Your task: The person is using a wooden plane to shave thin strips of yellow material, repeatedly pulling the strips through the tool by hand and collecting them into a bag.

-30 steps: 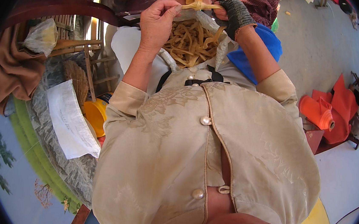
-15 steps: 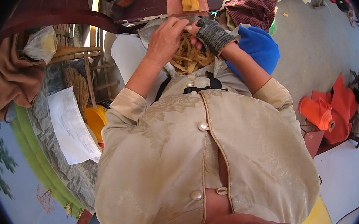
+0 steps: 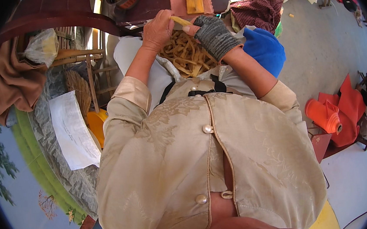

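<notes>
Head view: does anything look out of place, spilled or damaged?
A small yellowish scrap lies on the grey floor, apart from the heaped tan strips, perhaps dropped. Only the right hand wears a fingerless glove; the left hand is bare.

Left hand (image 3: 158,30) near right hand (image 3: 212,33)

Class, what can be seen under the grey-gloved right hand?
Tan strips lie tangled in a heap below the right hand; its fingerless glove covers whatever is directly beneath, so that cannot be seen.
</notes>
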Demonstrator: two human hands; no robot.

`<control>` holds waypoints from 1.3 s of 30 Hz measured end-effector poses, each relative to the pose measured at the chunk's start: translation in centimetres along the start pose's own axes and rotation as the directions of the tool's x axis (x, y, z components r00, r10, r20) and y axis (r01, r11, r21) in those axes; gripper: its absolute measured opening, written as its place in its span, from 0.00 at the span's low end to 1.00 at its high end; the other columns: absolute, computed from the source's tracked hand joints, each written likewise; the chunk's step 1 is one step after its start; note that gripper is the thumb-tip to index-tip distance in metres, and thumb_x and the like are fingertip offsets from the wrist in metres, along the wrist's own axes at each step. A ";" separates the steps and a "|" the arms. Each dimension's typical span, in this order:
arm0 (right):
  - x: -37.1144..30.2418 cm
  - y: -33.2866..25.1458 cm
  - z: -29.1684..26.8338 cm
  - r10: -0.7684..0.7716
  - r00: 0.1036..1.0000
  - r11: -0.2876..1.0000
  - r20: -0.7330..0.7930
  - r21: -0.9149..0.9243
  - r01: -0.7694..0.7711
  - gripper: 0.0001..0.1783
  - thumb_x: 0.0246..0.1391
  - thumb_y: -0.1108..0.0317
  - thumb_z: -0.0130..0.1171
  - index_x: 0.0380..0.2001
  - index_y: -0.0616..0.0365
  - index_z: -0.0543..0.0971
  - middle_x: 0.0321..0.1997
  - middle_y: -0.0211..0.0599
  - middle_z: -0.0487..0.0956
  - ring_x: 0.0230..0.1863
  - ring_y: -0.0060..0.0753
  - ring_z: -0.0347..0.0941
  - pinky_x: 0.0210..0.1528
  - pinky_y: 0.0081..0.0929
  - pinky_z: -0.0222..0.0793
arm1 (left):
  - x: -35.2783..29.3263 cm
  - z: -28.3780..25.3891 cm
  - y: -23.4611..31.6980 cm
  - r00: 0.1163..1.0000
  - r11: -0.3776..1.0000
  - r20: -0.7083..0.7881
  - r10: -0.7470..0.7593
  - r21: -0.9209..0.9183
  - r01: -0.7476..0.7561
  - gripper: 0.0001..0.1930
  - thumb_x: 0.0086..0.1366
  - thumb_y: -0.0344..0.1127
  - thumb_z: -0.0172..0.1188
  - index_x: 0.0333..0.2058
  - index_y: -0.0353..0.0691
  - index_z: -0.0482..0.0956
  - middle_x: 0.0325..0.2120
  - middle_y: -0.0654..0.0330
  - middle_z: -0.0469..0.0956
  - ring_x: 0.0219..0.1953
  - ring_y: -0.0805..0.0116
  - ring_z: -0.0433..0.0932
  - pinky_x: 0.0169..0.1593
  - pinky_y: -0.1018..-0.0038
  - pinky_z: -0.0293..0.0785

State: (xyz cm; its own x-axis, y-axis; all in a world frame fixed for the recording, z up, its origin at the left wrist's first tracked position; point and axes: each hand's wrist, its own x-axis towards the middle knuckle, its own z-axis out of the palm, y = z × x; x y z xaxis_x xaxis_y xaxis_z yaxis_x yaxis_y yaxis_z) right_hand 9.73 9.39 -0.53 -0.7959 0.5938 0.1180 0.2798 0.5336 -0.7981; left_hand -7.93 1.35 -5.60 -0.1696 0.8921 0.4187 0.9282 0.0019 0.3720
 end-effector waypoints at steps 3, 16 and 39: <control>1.6 1.0 -2.5 0.271 0.960 0.948 0.065 0.156 -0.278 0.24 0.51 0.49 0.50 0.25 0.64 0.77 0.16 0.40 0.72 0.19 0.33 0.71 0.26 0.31 0.66 | 1.5 0.5 1.3 0.965 0.812 0.078 -0.250 -0.526 0.253 0.09 0.63 0.33 0.47 0.42 0.40 0.67 0.25 0.62 0.71 0.27 0.70 0.73 0.32 0.76 0.70; 6.1 5.8 -3.4 0.194 0.977 0.956 -0.084 -0.208 -0.208 0.30 0.51 0.43 0.46 0.25 0.64 0.78 0.21 0.50 0.75 0.27 0.45 0.74 0.35 0.37 0.68 | 6.0 0.2 1.8 0.846 0.364 0.332 -0.419 -0.791 0.491 0.07 0.62 0.35 0.51 0.36 0.41 0.73 0.16 0.72 0.64 0.19 0.84 0.61 0.25 0.85 0.61; -1.0 -0.4 0.2 -0.243 0.932 0.970 -0.268 -0.098 0.224 0.10 0.46 0.59 0.56 0.29 0.54 0.75 0.28 0.41 0.73 0.33 0.43 0.71 0.36 0.37 0.65 | -1.6 -1.1 8.2 0.616 -0.112 0.710 -0.340 -0.681 0.724 0.18 0.62 0.49 0.48 0.41 0.42 0.74 0.36 0.65 0.76 0.40 0.67 0.73 0.44 0.72 0.68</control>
State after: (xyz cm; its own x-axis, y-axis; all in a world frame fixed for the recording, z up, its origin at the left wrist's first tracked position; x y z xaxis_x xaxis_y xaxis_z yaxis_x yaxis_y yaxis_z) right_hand 10.31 8.50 -0.47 -0.6658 0.5857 0.4622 0.1452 0.7093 -0.6898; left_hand -0.38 -0.57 -2.30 -0.1847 0.8702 -0.4567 -0.4518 0.3375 0.8258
